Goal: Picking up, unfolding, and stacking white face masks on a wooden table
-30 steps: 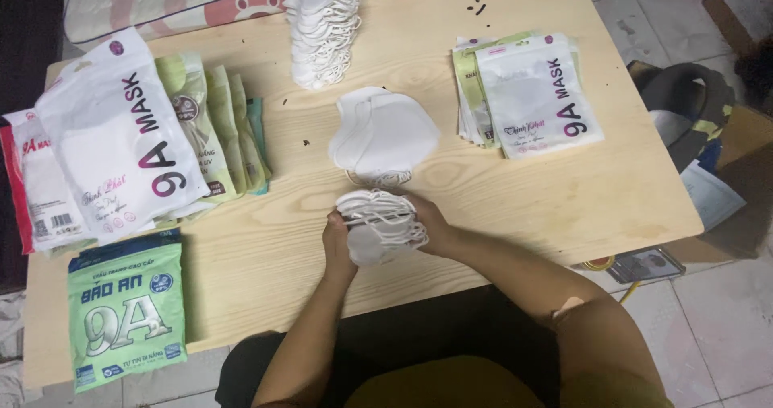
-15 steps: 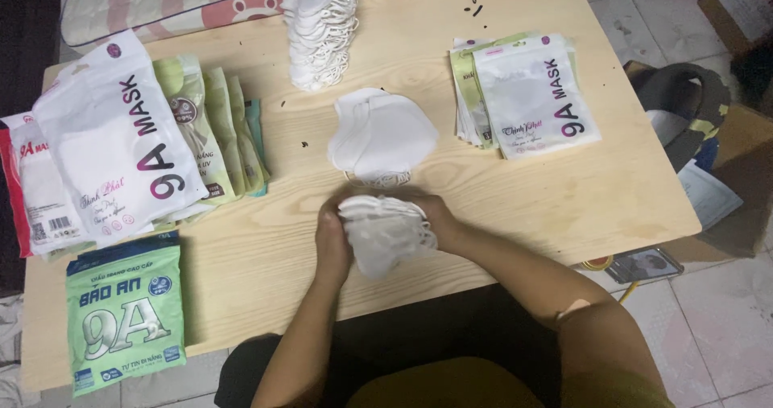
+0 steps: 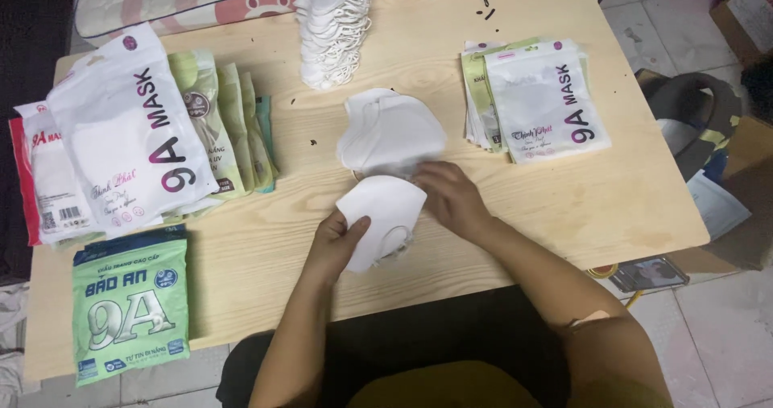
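Observation:
My left hand [image 3: 338, 243] and my right hand [image 3: 451, 199] both grip a small stack of white folded face masks [image 3: 382, 215], laid flat near the front of the wooden table [image 3: 523, 207]. The left thumb lies on top of the stack; the right fingers hold its far right edge. Just beyond it lies a loose pile of white masks [image 3: 392, 133]. A taller stack of white masks [image 3: 334, 30] stands at the back of the table.
White and green mask packets [image 3: 129, 138] lie fanned at the left, with a green packet [image 3: 129, 303] at the front left corner. More white packets [image 3: 543, 102] lie at the right. A bag [image 3: 692, 122] and a phone [image 3: 648, 273] are on the floor.
The stack in my hands has turned from edge-on to lying flat. My right hand has shifted to its far right edge, and my left thumb now rests on top.

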